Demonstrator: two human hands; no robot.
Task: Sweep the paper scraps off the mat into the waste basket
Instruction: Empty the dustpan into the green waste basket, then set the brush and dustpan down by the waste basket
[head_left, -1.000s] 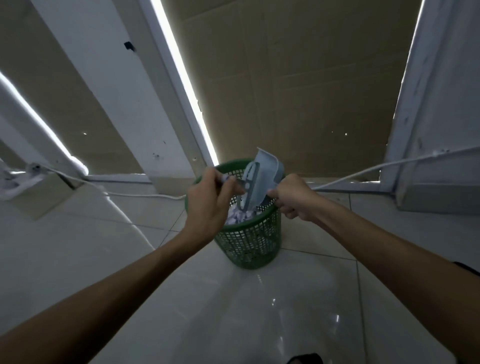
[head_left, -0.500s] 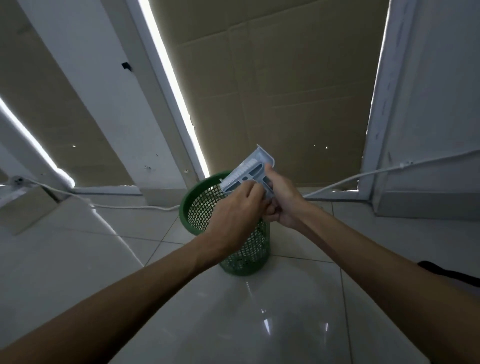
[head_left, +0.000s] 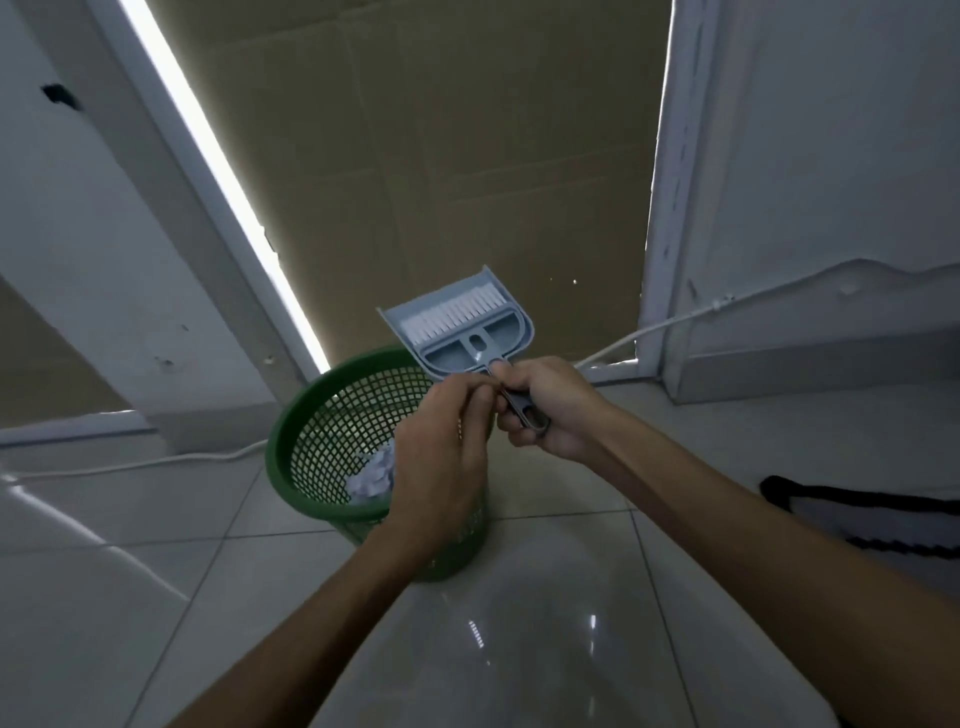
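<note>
The green mesh waste basket (head_left: 332, 457) stands on the glossy tiled floor (head_left: 545, 623), with crumpled white paper scraps (head_left: 371, 480) lying in its bottom. Just above and behind its rim, the person holds a small grey-blue dustpan (head_left: 457, 327) with a brush (head_left: 452, 314) nested inside, white bristles toward the pan's far edge. The right hand (head_left: 550, 405) curls round the dark handle (head_left: 522, 408), fingers wrapped under it. The left hand (head_left: 441, 457) hovers over the basket's right side, its fingertips bunched against the same handle where it meets the pan; whether they pinch it cannot be told. A white cable (head_left: 670, 325) runs along the wall behind, and the dark edge of a mat (head_left: 852, 499) shows at the right.
</note>
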